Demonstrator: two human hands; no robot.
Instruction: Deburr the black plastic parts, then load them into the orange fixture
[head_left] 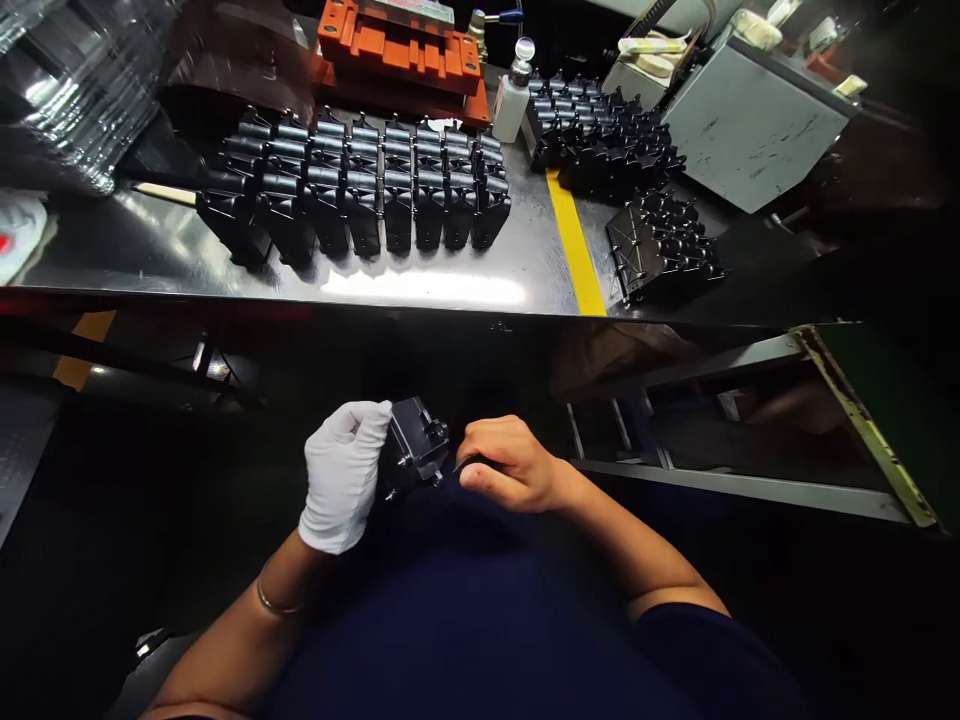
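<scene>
Grip of my gloved left hand [341, 478] holds a black part [412, 430]; beside it, my bare right hand [517, 462] curls around a dark object [475, 461].

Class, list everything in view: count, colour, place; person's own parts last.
Held part: one, black, centre
Dark item: one, blackish, centre, mostly hidden
Bench: one, silvery, across top
Stripe: one, yellow, on bench
Parts: many, black, either side of stripe
Fixture: one, orange, bench back
Bottle: one, white, beside fixture
Box: one, grey, upper right
Plastic wrapping: count unclear, clear, upper left
Metal frame: one, grey, right
Bracelet: one, silvery, lower left
Left hand: one, white-gloved, gripping held part
Right hand: one, bare, around dark item
</scene>
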